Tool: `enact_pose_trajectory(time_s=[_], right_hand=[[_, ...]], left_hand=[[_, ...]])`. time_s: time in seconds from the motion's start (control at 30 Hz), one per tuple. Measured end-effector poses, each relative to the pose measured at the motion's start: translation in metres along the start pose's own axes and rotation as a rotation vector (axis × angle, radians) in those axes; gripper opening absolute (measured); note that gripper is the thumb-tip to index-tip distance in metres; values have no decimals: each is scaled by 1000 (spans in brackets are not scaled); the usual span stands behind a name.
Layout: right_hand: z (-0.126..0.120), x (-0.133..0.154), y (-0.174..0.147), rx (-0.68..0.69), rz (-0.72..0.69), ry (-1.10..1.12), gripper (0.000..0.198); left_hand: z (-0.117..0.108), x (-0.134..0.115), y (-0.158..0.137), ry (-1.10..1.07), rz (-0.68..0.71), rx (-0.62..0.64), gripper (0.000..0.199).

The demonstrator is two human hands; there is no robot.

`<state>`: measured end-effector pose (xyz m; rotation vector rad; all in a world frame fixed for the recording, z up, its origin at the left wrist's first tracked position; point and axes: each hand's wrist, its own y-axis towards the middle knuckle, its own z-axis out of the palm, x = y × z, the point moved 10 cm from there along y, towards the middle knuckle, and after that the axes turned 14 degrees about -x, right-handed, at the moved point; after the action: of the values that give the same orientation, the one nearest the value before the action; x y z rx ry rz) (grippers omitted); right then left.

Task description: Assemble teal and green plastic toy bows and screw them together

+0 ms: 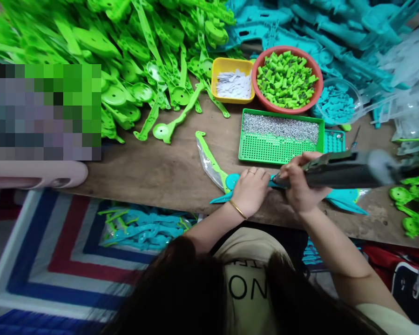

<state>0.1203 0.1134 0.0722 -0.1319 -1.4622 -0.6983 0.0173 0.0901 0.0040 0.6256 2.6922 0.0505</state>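
My left hand is closed over a turquoise plastic part, pressing it down near the table's front edge. A curved bright green arm with a clear plastic piece along it extends from the part's left end. A turquoise pointed end shows at the right, behind my right forearm. My right hand is wrapped round a dark power screwdriver, held nearly level. Its tip points left and meets the turquoise part beside my left fingers. The exact contact point is hidden by my fingers.
Behind my hands is a green perforated tray of small metal screws. Beyond stand a yellow tub with white pieces, a red bowl of green pieces and a clear bowl of turquoise pieces. Green parts and turquoise parts are heaped behind.
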Motion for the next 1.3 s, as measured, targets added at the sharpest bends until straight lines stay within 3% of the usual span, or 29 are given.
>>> enact_pose_trajectory(time_s=[0.13, 0.33, 0.57, 0.77, 0.93, 1.07, 1.17, 1.3], right_hand=[[0, 18, 45, -269, -221, -1, 28], [10, -28, 81, -321, -280, -42, 30], [8, -39, 78, -310, -242, 20, 34], [8, -33, 77, -325, -235, 16, 36], [-8, 9, 72, -331, -276, 50, 28], [-22, 33, 53, -190, -202, 153, 19], [-27, 33, 35, -85, -138, 154, 22], [-28, 25, 25, -51, -115, 145, 26]], left_hand=[[-8, 13, -4, 60, -33, 8, 28], [-4, 5, -2, 16, -2, -20, 32], [-1, 7, -3, -18, -30, -24, 35], [-14, -18, -2, -128, 7, -189, 71], [-2, -29, -1, -72, 18, -196, 102], [5, -26, -3, -50, 17, -184, 100], [5, -25, -3, -55, 20, -193, 99], [6, -24, -2, -56, 7, -182, 97]])
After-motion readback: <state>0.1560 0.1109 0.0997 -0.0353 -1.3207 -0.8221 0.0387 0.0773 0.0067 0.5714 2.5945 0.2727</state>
